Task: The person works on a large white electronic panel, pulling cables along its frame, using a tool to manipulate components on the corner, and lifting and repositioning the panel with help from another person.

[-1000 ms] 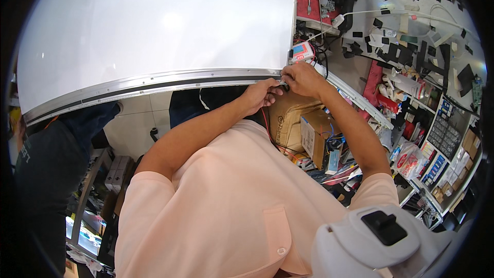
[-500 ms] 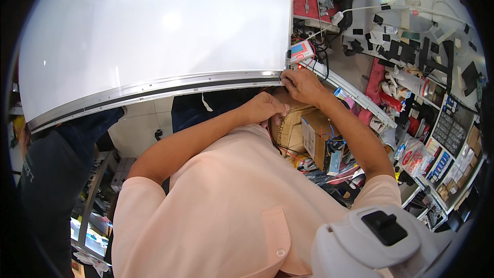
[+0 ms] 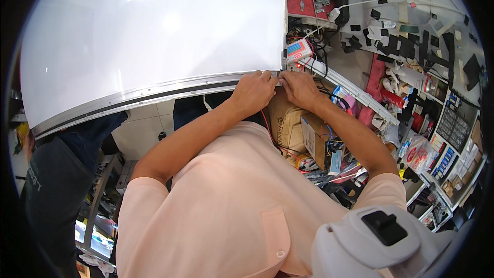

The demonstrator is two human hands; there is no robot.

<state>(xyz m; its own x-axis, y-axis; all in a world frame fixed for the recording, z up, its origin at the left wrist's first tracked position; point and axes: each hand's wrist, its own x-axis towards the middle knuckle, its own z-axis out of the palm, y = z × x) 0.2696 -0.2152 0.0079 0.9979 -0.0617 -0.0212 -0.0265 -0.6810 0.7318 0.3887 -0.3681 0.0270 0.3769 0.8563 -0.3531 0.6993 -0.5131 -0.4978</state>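
A white panel (image 3: 154, 25) with a silver aluminium edge rail (image 3: 128, 98) and dark strip fills the upper left. My left hand (image 3: 253, 91) curls its fingers over the rail beside the panel's lower right corner. My right hand (image 3: 299, 88) is right at that corner, fingers closed together; what is between them is too small to make out. A white-and-red device (image 3: 297, 50) with wires lies just beyond the corner.
A person in dark clothing (image 3: 56, 185) stands at left. A cardboard box (image 3: 315, 141) and brown bag (image 3: 285, 121) sit below my hands. At right are a long metal profile (image 3: 355, 90), a board with black tape pieces (image 3: 406, 5) and crowded parts organizers (image 3: 450, 123).
My left hand dropped away from the corner, then moved up and left onto the rail. My right hand stayed at the corner. The panel has shifted slightly in view.
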